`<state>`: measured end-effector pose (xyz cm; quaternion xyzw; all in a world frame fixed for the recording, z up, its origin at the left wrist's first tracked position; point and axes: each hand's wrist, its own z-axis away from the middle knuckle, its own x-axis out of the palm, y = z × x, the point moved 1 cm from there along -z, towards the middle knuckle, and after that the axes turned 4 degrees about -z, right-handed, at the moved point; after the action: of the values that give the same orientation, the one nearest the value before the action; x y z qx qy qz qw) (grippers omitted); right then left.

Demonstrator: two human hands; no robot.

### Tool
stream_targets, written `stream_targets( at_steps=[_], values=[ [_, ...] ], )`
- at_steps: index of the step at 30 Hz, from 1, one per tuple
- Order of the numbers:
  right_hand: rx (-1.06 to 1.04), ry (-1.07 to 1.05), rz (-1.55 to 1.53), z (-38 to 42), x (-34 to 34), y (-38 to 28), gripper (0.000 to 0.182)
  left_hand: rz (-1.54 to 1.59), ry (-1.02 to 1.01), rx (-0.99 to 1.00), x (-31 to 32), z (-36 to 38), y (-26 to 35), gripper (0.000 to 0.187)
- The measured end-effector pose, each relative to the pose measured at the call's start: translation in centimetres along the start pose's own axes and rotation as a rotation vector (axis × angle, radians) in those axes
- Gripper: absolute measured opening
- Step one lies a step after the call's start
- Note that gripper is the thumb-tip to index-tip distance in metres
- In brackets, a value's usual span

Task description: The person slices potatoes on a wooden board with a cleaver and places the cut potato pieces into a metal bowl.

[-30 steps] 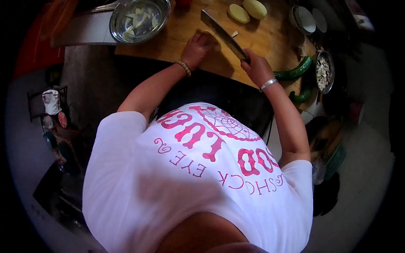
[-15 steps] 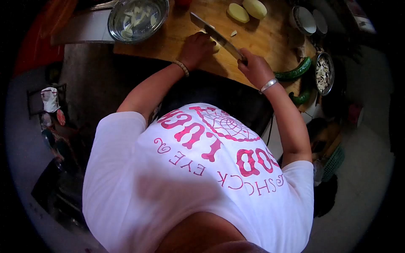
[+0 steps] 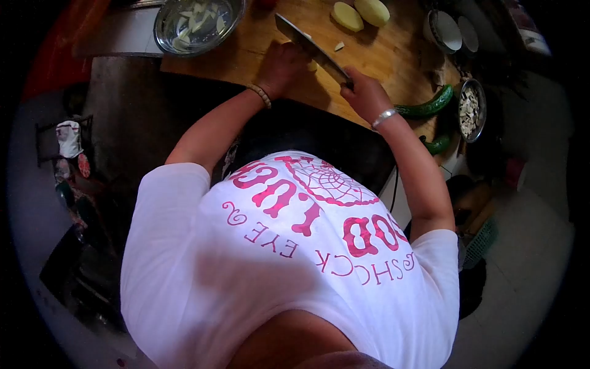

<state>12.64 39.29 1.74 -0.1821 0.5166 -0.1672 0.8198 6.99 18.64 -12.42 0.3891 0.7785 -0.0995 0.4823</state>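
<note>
My right hand [image 3: 367,95] is closed round the handle of a cleaver [image 3: 312,49], whose blade slants up and left over the wooden board [image 3: 381,58]. Close to the blade, my left hand [image 3: 284,67] presses down with bent fingers on a pale yellow piece [image 3: 312,66], mostly hidden by the hand and blade. A small pale scrap [image 3: 339,46] lies just beyond the blade. Farther back on the board are a cut potato half [image 3: 347,16] and a peeled potato [image 3: 372,11].
A glass bowl [image 3: 161,34] with pale slices in liquid stands at the back left. On the right are green cucumbers [image 3: 427,106], a metal bowl of chopped pieces [image 3: 470,111] and white bowls [image 3: 447,31]. The board's front edge runs below my hands.
Both hands and the cleaver appear slightly higher and farther left in the view, as do the board and the bowls. The grip on the cleaver looks the same.
</note>
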Motion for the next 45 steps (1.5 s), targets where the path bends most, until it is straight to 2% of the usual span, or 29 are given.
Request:
stream_targets(
  at_steps=[3, 6, 8, 10, 13, 15, 17, 19, 22, 24, 25, 27, 32, 37, 38, 40, 43, 45],
  values=[
    [-0.132, 0.095, -0.001, -2.0, 2.8, 2.1, 0.036, 0.058, 0.002, -0.033, -1.6, -0.2, 0.3, 0.028],
    [-0.124, 0.085, -0.139, -2.1, 1.6, 2.7, 0.035, 0.069, -0.032, -0.039, -1.7, -0.1, 0.1, 0.029],
    [-0.152, 0.109, -0.066, -1.1, -0.5, 0.9, 0.035, 0.076, -0.022, -0.033, -0.9, -0.4, -0.3, 0.029],
    [-0.037, -0.004, -0.036, 0.5, -1.3, -0.9, 0.034, 0.1, -0.032, -0.042, -0.9, 0.0, 0.2, 0.028],
    [-0.087, 0.035, -0.057, 0.0, 0.0, -0.1, 0.034, 0.089, -0.039, -0.062, -0.8, -0.3, 0.2, 0.027],
    [-0.119, 0.061, -0.069, -1.5, 1.5, 1.0, 0.034, 0.12, 0.078, -0.035, -0.9, -0.2, 0.0, 0.027],
    [-0.161, 0.081, -0.082, -2.2, 2.2, 1.7, 0.034, 0.146, 0.021, -0.047, -1.0, -0.2, -0.4, 0.028],
    [-0.006, 0.093, -0.204, -1.8, 1.5, 1.5, 0.032, 0.175, -0.035, -0.064, -1.6, 0.0, -0.3, 0.03],
    [-0.09, 0.065, -0.02, -1.2, -0.8, 0.0, 0.033, 0.155, -0.032, -0.059, -1.7, -0.3, -0.8, 0.023],
    [-0.076, 0.054, -0.017, -0.3, -1.0, -0.5, 0.034, 0.266, -0.072, -0.214, -0.6, -0.2, -0.8, 0.022],
    [-0.056, 0.035, -0.028, -0.1, -0.9, -0.9, 0.035, 0.269, -0.07, -0.212, -0.6, -0.2, -0.9, 0.022],
    [-0.033, 0.014, -0.041, -0.4, -0.4, -1.1, 0.036, 0.124, -0.016, -0.028, -0.9, -0.2, -0.9, 0.023],
    [-0.137, 0.107, -0.111, -3.1, 3.3, 2.0, 0.037, 0.182, 0.003, -0.066, -1.1, -0.2, -1.3, 0.025],
    [-0.063, 0.06, -0.111, -0.8, -0.6, -1.0, 0.034, 0.235, 0.044, -0.03, 0.0, 0.3, -1.4, 0.027],
    [-0.05, 0.037, -0.065, -0.3, -0.9, -1.4, 0.034, 0.321, 0.011, -0.168, 0.9, 0.5, -1.5, 0.024],
    [-0.052, 0.03, -0.067, -0.1, -0.9, -1.5, 0.033, 0.413, -0.028, -0.303, 1.3, 0.5, -1.3, 0.021],
    [-0.075, 0.053, -0.086, -1.2, 0.8, -0.3, 0.034, 0.357, 0.015, -0.268, 0.8, 0.3, -1.4, 0.021],
    [-0.091, 0.074, -0.108, -2.3, 2.1, 0.6, 0.034, 0.22, 0.145, -0.057, 0.1, 0.2, -1.2, 0.021]
  ],
)
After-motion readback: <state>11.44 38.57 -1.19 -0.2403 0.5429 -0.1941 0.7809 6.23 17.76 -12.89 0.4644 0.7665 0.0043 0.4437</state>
